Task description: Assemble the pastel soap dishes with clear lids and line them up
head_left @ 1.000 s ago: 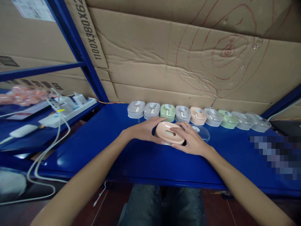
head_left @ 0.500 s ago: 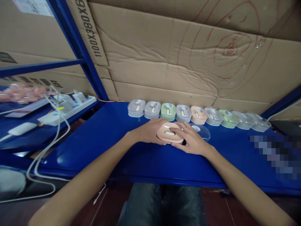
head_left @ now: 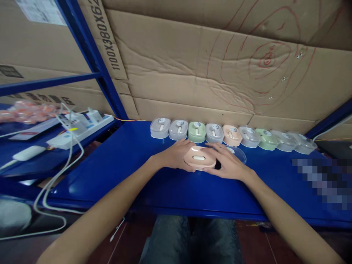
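A peach plastic box (head_left: 198, 152) with a white oblong piece in the slot on its top sits on the blue table, between my hands. My left hand (head_left: 178, 154) wraps round its left side, thumb at the front edge. Around the right side curves my right hand (head_left: 227, 161), its thumb at the front right corner and its fingers along the back, partly hidden. Just behind my right hand lies a clear plastic cover (head_left: 239, 154) with a round sticker, partly covered by the hand.
Along the back stands a row of several similar boxes under clear covers, among them a green box (head_left: 197, 132) and a peach one (head_left: 232, 135). Cardboard (head_left: 176, 73) rises behind. At left are a power strip (head_left: 79, 130) and white cables (head_left: 59, 172).
My right hand's fingers have shifted off the slot on the box's top towards its back right edge. The box stays between both hands.
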`<state>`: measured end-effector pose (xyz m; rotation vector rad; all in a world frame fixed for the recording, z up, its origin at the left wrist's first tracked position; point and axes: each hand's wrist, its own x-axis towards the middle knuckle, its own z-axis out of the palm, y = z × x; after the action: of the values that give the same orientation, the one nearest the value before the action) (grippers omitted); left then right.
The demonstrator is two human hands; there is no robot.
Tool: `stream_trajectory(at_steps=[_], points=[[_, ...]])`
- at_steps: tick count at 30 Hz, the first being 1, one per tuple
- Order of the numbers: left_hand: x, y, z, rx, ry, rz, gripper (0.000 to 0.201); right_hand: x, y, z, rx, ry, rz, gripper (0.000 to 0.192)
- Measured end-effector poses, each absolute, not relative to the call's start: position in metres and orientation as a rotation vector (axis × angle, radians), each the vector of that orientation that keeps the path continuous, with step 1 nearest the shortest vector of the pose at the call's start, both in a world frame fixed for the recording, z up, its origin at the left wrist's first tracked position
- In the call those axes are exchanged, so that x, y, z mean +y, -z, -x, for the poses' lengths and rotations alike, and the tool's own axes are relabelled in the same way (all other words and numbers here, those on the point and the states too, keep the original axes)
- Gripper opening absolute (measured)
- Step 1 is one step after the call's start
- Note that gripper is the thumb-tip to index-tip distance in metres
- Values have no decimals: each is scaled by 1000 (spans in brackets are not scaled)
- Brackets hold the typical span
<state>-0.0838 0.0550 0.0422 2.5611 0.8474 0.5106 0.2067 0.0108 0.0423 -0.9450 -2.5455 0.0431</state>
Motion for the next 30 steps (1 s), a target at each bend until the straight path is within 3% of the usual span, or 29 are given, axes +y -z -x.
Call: stream_trajectory(at_steps=[7,20,26,30], points=[[54,-44,89,996,-527,-2572,80,24,-70,-245,-2436,58,1222,38],[61,-40,93,1031,-556,-2571,89,31,-53,-266,-2498,-135,1324,66],[60,-43,92,1013,-538,-2548,92,26,-72,-266,-2302,-115,1222,48],[56,-36,83,951,-599,-2509,104,21,-76,-250,-2189,-90,1004,52]])
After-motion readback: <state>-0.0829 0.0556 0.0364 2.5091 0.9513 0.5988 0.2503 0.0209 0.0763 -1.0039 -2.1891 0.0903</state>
